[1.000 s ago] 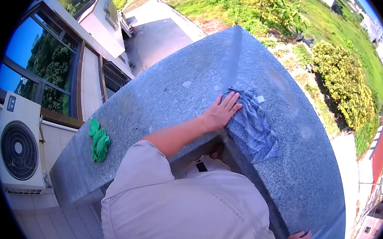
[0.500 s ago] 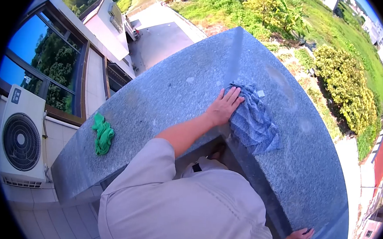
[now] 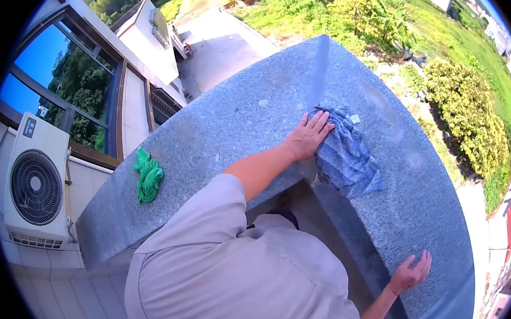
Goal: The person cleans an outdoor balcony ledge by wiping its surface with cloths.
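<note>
My left hand (image 3: 309,137) lies flat with fingers stretched out, on the top-left end of a crumpled blue patterned cloth (image 3: 352,156). The cloth is spread along the inner corner of a grey speckled stone ledge (image 3: 222,128), and a small white tag shows at its upper edge. Over the right-hand arm of the ledge is my right hand (image 3: 410,273), fingers apart and nothing visible in it. Whether it touches the stone I cannot tell. A bunched green cloth (image 3: 148,176) rests on the left part of the ledge.
At the left, an air-conditioner unit (image 3: 36,181) stands by a tiled wall below a window (image 3: 67,83). Beyond the ledge's pointed outer corner lie a paved yard (image 3: 220,61) and bushes (image 3: 466,117) far below. My body stands inside the ledge's angle.
My right hand has moved up and forward from the ledge's inner edge, its fingers now spread. My left hand stays on the blue cloth. The view has shifted slightly.
</note>
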A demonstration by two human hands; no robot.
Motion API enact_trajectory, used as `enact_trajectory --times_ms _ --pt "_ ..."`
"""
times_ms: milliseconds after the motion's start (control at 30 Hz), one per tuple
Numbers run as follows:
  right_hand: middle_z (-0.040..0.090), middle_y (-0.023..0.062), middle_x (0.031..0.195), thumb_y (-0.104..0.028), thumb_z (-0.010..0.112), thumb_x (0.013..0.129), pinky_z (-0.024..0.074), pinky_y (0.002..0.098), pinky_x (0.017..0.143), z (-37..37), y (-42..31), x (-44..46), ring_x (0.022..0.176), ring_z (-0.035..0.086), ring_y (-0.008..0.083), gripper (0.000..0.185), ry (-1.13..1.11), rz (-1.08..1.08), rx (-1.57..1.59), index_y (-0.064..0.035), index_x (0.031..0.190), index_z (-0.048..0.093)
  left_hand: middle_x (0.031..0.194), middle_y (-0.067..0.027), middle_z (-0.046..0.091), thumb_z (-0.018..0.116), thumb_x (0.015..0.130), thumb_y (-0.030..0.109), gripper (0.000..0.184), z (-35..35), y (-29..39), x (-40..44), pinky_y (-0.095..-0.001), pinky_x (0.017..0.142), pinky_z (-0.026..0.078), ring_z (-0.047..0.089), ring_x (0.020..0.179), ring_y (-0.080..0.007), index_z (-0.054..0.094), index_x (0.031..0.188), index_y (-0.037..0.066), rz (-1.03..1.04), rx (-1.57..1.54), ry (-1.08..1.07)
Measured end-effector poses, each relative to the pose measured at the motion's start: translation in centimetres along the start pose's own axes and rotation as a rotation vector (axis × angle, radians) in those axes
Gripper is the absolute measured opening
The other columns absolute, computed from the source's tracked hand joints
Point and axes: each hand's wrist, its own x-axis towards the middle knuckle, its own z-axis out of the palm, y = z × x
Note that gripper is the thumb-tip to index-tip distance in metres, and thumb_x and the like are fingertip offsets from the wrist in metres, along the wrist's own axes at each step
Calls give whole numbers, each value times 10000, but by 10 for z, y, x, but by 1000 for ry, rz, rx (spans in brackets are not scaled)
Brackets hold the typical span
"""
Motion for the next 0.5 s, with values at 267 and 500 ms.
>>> enact_trajectory --times_ms 267,500 --pt "624 194 1464 -304 698 1047 450 538 1142 44 -93 4 1368 577 395 406 -90 -11 -34 -44 1358 685 1730 -269 276 612 960 189 703 3 -4 -4 -681 1259 280 292 1606 -448 414 1622 60 9 -14 13" --pt "624 214 1451 -282 671 1073 465 531 1125 49 -87 4 1345 587 416 370 -120 -2 -46 -46 1356 695 1720 -315 257 558 975 177 692 2 -13 -4 -694 1283 174 230 1624 -474 398 1628 11 65 -124 5"
